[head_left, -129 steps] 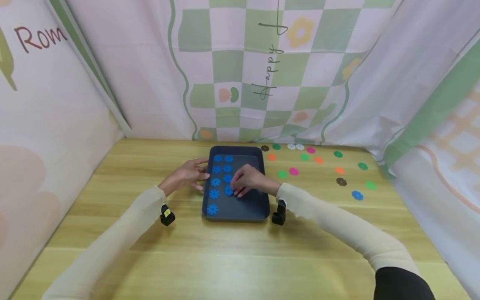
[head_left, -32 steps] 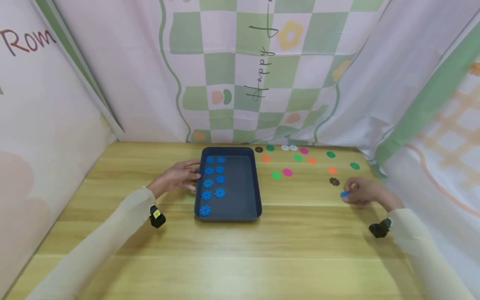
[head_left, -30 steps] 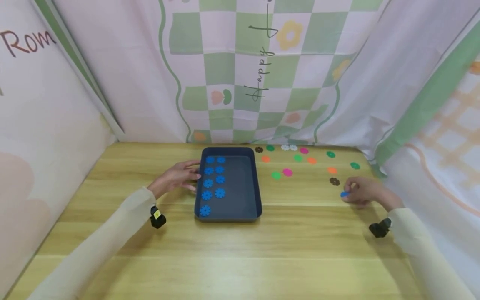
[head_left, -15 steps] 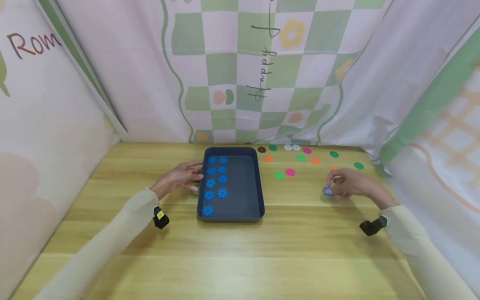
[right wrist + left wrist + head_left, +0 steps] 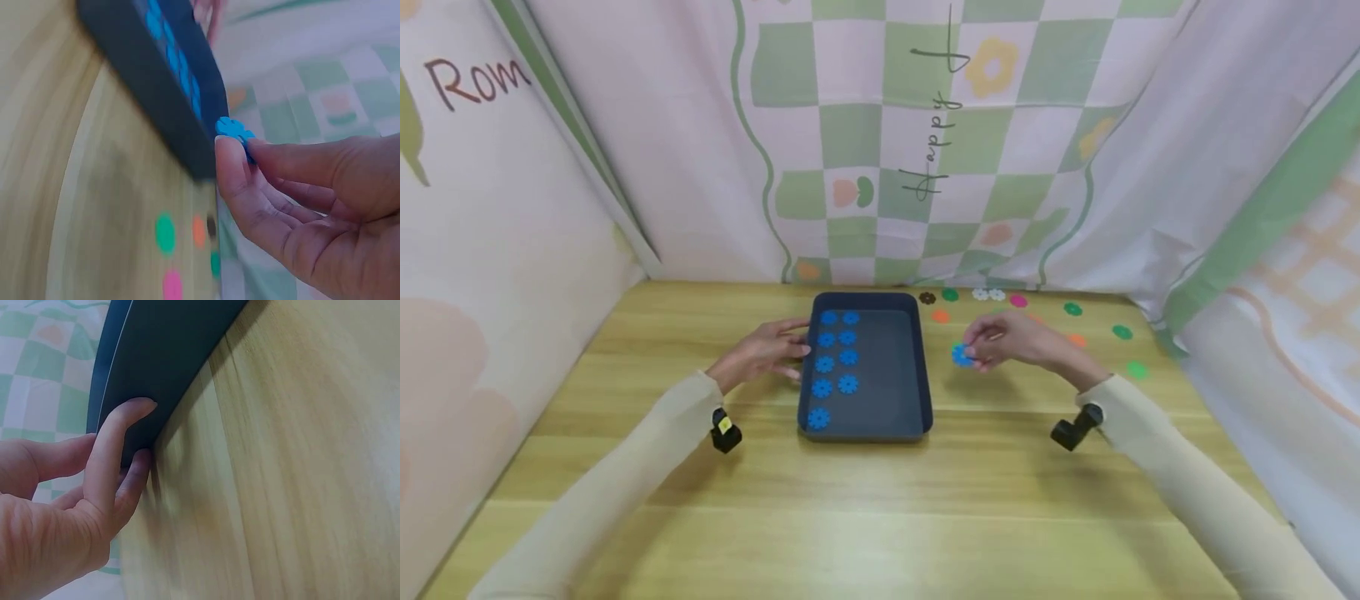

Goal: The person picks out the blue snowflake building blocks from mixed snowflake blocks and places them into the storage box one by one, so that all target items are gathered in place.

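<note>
In the head view my right hand (image 5: 1011,340) is held over the table, to the right of the tray. Thumb and fingertips pinch a blue flower-shaped plastic disc (image 5: 962,355), close up in the right wrist view as a notched disc (image 5: 234,129). The dark grey rectangular tray (image 5: 891,408) bears two columns of blue discs (image 5: 824,364) along its left half; its right half shows bare. My left hand (image 5: 763,354) touches the tray's left side with loosely bent fingers. In the left wrist view, fingertips rest against the outer wall (image 5: 162,356).
More flower discs lie scattered at the back right, among them a dark brown one (image 5: 927,297), an orange one (image 5: 941,317), a magenta one (image 5: 1018,301) and a green one (image 5: 1122,332). My right hand and forearm hide some. A printed curtain (image 5: 910,142) hangs behind the wooden table (image 5: 865,517).
My right hand left the tray, took the blue disc from the far right of the table, and has carried it leftward towards the tray. My left hand stays at the tray's left side.
</note>
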The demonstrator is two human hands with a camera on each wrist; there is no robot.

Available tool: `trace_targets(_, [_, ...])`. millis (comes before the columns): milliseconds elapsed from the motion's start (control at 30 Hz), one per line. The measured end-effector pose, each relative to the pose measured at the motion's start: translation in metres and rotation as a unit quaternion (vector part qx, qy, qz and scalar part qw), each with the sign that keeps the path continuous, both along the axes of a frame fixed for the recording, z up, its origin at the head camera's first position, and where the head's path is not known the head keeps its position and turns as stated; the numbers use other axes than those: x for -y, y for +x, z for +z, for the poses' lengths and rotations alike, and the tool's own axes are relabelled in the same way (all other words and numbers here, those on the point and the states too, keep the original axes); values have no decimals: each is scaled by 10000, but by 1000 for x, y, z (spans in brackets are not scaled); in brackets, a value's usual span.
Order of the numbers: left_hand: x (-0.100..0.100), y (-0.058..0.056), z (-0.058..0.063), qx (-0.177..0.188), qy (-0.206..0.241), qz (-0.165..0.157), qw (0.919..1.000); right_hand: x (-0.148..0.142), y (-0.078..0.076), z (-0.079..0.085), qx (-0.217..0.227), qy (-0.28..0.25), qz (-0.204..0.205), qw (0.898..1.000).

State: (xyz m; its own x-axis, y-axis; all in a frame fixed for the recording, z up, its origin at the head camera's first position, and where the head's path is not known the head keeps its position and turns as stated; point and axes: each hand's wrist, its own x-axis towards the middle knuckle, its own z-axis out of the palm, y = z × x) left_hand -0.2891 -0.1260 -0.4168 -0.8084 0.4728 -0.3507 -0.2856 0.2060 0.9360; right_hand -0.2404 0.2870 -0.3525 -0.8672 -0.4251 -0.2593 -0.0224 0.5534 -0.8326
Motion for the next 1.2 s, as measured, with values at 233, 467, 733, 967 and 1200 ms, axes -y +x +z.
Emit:
trace_targets(233, [-3,-2,1,63,-138,66,9999,52,-17,-5,257,-188,393,9987])
trace_targets(467, [-2,-5,-3,102,112,-162,9998,105,-20,-23,700,-123,1097,9914])
trace_targets(733, [-2,-6,-8,82,13,-91,9999,146,-12,-45,1065,-252,1423,9838])
trace_targets(967, [-4,-5,-7,28,31,-110,9999,154,-9,-53,510,124,1478,9876])
trace_targets(1200, [-8,-4,-2,71,26,-57,10000,157,-7,-54,-84,709,1515,9859])
